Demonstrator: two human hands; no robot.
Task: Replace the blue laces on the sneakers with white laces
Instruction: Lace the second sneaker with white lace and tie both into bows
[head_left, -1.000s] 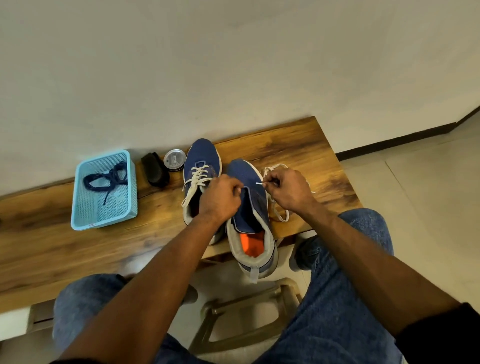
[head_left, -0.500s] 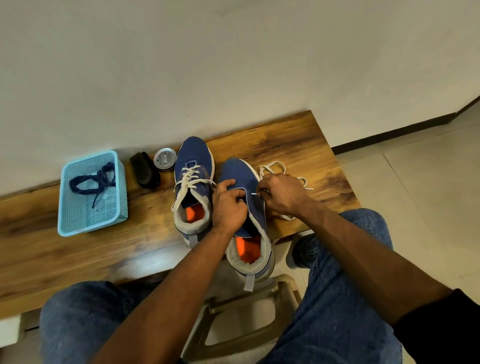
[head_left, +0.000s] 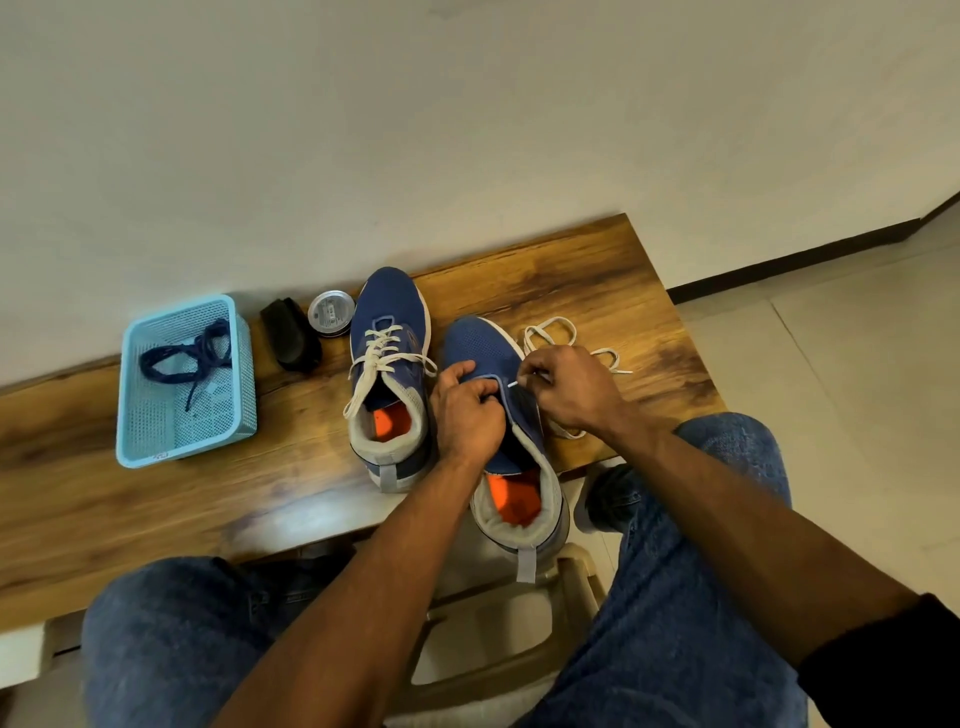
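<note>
Two blue sneakers with orange insoles sit on a wooden bench (head_left: 156, 499). The left sneaker (head_left: 388, 374) carries a white lace through its eyelets. The right sneaker (head_left: 511, 457) has no lace across its tongue, and its heel hangs over the bench's front edge. My left hand (head_left: 467, 410) grips the upper of the right sneaker near the eyelets. My right hand (head_left: 569, 387) pinches the tip of a loose white lace (head_left: 550, 332) right at the eyelet row. The rest of that lace lies in loops on the bench behind my right hand.
A light blue plastic basket (head_left: 132, 415) at the left holds the removed dark blue laces (head_left: 187, 353). A black brush (head_left: 291, 335) and a round tin (head_left: 331, 313) stand by the wall. My knees in jeans flank a beige stool (head_left: 571, 571) below.
The lace tip in my right hand has moved from beside the right sneaker to its eyelet row. My left hand has shifted onto the shoe's upper. The view has tilted slightly.
</note>
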